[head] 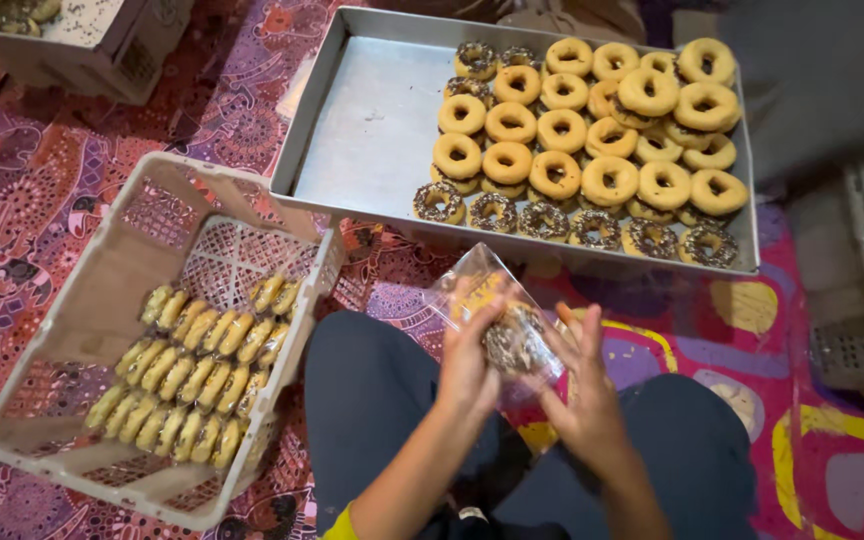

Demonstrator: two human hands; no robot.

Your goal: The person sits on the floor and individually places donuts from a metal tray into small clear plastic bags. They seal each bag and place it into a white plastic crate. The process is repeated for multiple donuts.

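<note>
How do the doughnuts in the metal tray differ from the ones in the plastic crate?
The doughnuts in the metal tray lie flat and bare, rings facing up, stacked loosely on its right side. The doughnuts in the plastic crate stand on edge in tight rows and look wrapped in clear film. The tray's front row shows dark sprinkles; the crate's rows show mostly pale edges. Both hold ring doughnuts of the same kind, like the one in the clear bag held by both hands.

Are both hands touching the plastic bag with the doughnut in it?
Touching. The head view shows the left hand and the right hand pressed against the clear plastic bag, fingers wrapped around its sides with no gap, the sprinkled doughnut inside.
</note>
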